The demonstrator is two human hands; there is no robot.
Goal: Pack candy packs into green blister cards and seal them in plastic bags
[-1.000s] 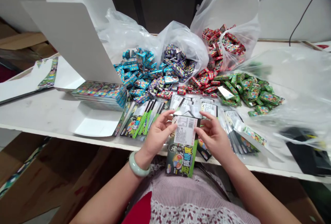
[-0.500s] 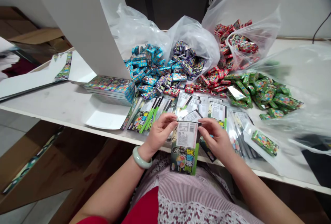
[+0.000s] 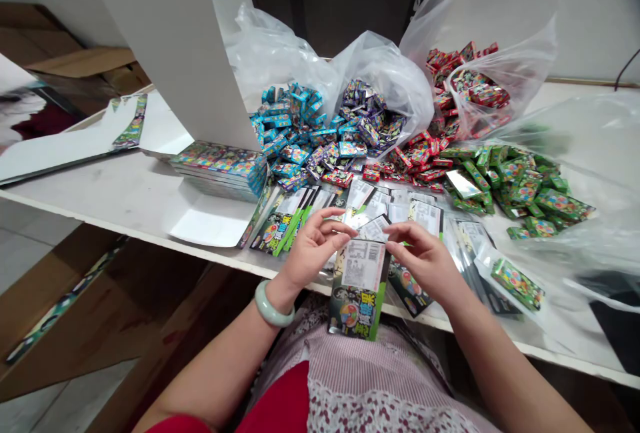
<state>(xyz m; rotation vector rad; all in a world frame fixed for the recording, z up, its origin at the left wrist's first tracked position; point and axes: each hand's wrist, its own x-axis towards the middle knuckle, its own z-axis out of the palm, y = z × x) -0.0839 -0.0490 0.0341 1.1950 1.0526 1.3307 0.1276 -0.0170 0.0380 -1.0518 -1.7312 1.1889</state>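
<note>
At the table's front edge a printed packaging pouch (image 3: 357, 293) hangs over my lap, black and green with a white label panel at its top. My left hand (image 3: 317, 246), with a pale green bangle on the wrist, closes thumb and fingers at the pouch's upper left corner; its index finger is raised a little. The upper right corner is pinched between thumb and fingers of my right hand (image 3: 420, 256). Right behind the hands lie more such pouches (image 3: 283, 223), overlapping on the table. A green candy box (image 3: 517, 283) rests on a clear pouch right of my right hand.
Small blue boxes (image 3: 293, 126), purple boxes (image 3: 367, 113), red boxes (image 3: 425, 159) and green boxes (image 3: 530, 183) lie heaped by open plastic bags (image 3: 380, 53). To the left stands an open white display carton (image 3: 175, 53) above stacked printed cartons (image 3: 220, 166). Cardboard boxes (image 3: 75, 59) sit beyond.
My left index finger has lifted away from the thumb, and the left fingertips have shifted slightly right along the pouch's top. The pouch tilts a little more. The whole view has shifted slightly.
</note>
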